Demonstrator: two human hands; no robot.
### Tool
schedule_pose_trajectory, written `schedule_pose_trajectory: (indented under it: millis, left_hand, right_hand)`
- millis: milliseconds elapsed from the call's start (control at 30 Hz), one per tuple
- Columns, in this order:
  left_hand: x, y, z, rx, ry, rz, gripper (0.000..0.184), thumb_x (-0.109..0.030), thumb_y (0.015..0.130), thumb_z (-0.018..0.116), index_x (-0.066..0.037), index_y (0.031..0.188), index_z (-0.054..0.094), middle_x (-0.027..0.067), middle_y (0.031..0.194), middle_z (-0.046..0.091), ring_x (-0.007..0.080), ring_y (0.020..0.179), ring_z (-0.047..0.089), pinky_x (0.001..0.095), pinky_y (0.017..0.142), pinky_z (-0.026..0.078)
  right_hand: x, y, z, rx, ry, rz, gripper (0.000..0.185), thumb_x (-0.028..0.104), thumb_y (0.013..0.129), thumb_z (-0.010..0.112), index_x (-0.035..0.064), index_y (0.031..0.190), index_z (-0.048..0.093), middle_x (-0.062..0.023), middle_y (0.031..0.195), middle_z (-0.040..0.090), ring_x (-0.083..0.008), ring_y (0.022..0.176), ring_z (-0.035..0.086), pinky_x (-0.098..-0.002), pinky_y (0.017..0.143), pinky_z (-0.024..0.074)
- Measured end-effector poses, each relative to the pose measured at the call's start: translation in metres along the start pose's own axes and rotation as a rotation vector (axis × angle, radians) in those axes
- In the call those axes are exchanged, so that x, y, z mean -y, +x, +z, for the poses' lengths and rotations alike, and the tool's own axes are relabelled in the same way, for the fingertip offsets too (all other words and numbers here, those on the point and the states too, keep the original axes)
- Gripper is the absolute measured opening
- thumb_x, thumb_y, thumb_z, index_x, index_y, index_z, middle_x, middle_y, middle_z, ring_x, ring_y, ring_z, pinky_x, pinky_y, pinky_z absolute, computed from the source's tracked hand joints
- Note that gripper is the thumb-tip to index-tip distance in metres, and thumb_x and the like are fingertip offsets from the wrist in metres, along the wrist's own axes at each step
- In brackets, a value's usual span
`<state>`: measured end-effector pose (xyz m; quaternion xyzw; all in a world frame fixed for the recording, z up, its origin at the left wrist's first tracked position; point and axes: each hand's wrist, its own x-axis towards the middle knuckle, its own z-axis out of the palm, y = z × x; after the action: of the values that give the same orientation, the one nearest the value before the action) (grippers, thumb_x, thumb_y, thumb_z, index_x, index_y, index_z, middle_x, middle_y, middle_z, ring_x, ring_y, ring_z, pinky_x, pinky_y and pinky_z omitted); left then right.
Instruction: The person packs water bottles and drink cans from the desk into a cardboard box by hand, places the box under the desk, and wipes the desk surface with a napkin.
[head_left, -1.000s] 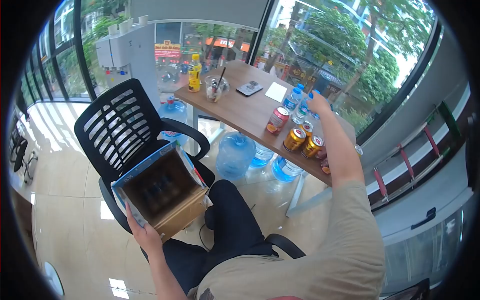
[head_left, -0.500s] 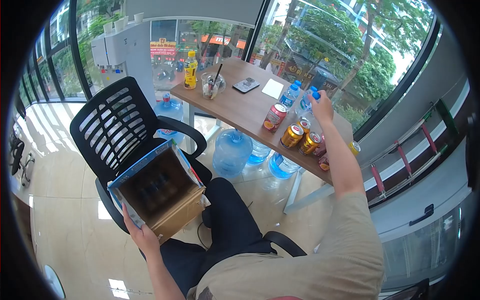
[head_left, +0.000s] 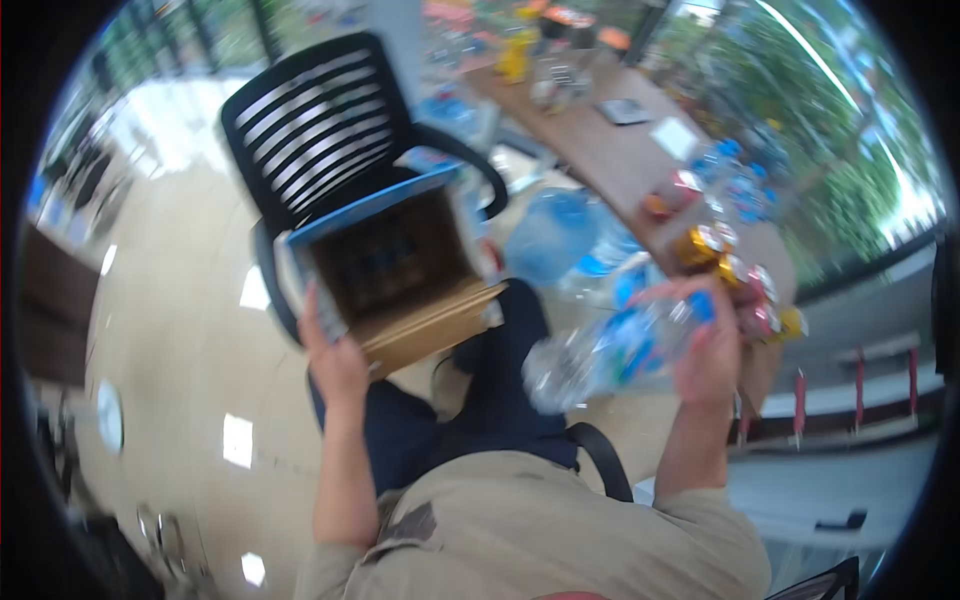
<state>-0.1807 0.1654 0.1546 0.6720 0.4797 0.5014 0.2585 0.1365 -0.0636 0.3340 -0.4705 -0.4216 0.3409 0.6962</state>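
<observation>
My left hand (head_left: 338, 362) grips the near left side of an open cardboard box (head_left: 430, 328). The box has a blue upper rim and rests tilted on the chair by my legs. Deep in its shadow are several bottle shapes with bluish tops. My right hand (head_left: 708, 345) is closed around the blue-capped end of a clear plastic water bottle (head_left: 605, 352). Blurred by motion, that bottle is held sideways between table and box, its base pointing left toward the box. Behind my right hand, gold cans (head_left: 697, 243) and a pink can (head_left: 680, 190) stand on the table edge.
More water bottles (head_left: 738, 180) stand on the wooden table (head_left: 600, 140). A phone (head_left: 624, 111), a white paper (head_left: 675, 138), a plastic cup (head_left: 556, 82) and a yellow bottle (head_left: 515, 52) are farther back. Large water jugs (head_left: 552, 235) sit under the table. A black chair (head_left: 235, 120) supports the box.
My right hand has lifted a water bottle off the table and brought it down and nearer to me. My left hand stays on the box. The view has turned right to left.
</observation>
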Motion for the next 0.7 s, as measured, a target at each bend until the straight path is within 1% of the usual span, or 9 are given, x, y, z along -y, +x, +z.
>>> schedule_pose_trajectory:
  millis: [67,167,267,300,367,433,500,533,700]
  left_hand:
    - [0.001,0.001,-0.001,-0.011,0.013,0.018,0.061,0.007,0.098,0.047,-0.008,0.157,0.049,0.0192,0.148,0.059,0.0370,0.140,0.056,0.0398,0.118,0.042]
    - [0.002,-0.005,-0.011,0.053,-0.029,-0.042,0.078,0.013,0.082,0.040,-0.004,0.157,0.046,0.0227,0.153,0.054,0.0381,0.146,0.050,0.0403,0.124,0.035]
    - [0.007,-0.010,-0.011,0.057,0.010,-0.017,0.079,0.014,0.082,0.039,-0.005,0.158,0.044,0.0224,0.153,0.054,0.0380,0.146,0.051,0.0406,0.123,0.037]
    - [0.008,-0.013,-0.011,0.064,0.013,-0.015,0.079,0.014,0.082,0.039,-0.005,0.158,0.044,0.0224,0.153,0.054,0.0380,0.146,0.051,0.0406,0.123,0.037]
    - [0.009,-0.018,-0.009,0.060,0.046,-0.024,0.079,0.013,0.082,0.039,-0.006,0.158,0.044,0.0226,0.153,0.054,0.0390,0.146,0.051,0.0424,0.122,0.039]
    - [0.009,-0.019,-0.008,0.059,0.045,-0.018,0.079,0.013,0.081,0.039,-0.006,0.158,0.044,0.0226,0.153,0.053,0.0397,0.146,0.051,0.0432,0.122,0.039]
    - [0.009,-0.019,-0.009,0.054,0.051,-0.022,0.079,0.013,0.081,0.039,-0.006,0.157,0.044,0.0227,0.153,0.053,0.0404,0.145,0.051,0.0440,0.122,0.040]
    - [0.007,-0.018,-0.010,0.054,0.057,-0.007,0.080,0.013,0.080,0.040,-0.007,0.158,0.044,0.0223,0.153,0.053,0.0405,0.145,0.052,0.0440,0.122,0.040]
    - [0.007,-0.017,-0.012,0.055,0.064,-0.003,0.081,0.013,0.080,0.041,-0.007,0.158,0.044,0.0213,0.153,0.053,0.0406,0.143,0.053,0.0440,0.122,0.039]
  right_hand:
    - [-0.064,-0.023,0.045,0.228,0.309,0.283,0.052,0.036,0.096,0.084,-0.0002,0.126,0.061,-0.0229,0.130,0.070,-0.0325,0.125,0.068,-0.0468,0.107,0.0551]
    - [-0.118,-0.039,0.095,0.599,0.450,0.598,0.045,0.025,0.098,0.081,0.0004,0.131,0.061,-0.0217,0.137,0.068,-0.0297,0.128,0.067,-0.0450,0.109,0.0533]
    - [-0.138,-0.036,0.136,0.852,0.526,0.685,0.041,0.021,0.105,0.071,0.0006,0.138,0.057,-0.0162,0.136,0.069,-0.0245,0.130,0.064,-0.0414,0.114,0.0486]
    - [-0.140,-0.039,0.146,0.847,0.532,0.684,0.041,0.021,0.105,0.071,0.0006,0.138,0.057,-0.0162,0.136,0.069,-0.0245,0.130,0.064,-0.0414,0.114,0.0486]
    - [-0.144,-0.045,0.164,0.746,0.626,0.832,0.062,0.046,0.102,0.074,-0.0003,0.140,0.056,-0.0212,0.136,0.067,-0.0295,0.130,0.065,-0.0455,0.112,0.0502]
    - [-0.153,-0.061,0.177,0.740,0.806,1.020,0.073,0.053,0.105,0.066,0.0025,0.153,0.044,-0.0194,0.140,0.062,-0.0307,0.130,0.064,-0.0470,0.112,0.0500]
    - [-0.156,-0.078,0.183,0.804,0.759,1.020,0.080,0.049,0.104,0.069,0.0061,0.161,0.032,-0.0183,0.142,0.060,-0.0299,0.129,0.065,-0.0466,0.110,0.0521]
    - [-0.155,-0.086,0.185,0.812,0.729,1.103,0.089,0.038,0.103,0.075,0.0099,0.167,0.020,-0.0174,0.143,0.058,-0.0284,0.126,0.067,-0.0453,0.108,0.0543]
    - [-0.152,-0.074,0.191,0.857,0.587,1.071,0.090,0.023,0.097,0.082,0.0095,0.164,0.024,-0.0165,0.138,0.062,-0.0261,0.120,0.070,-0.0445,0.105,0.0571]
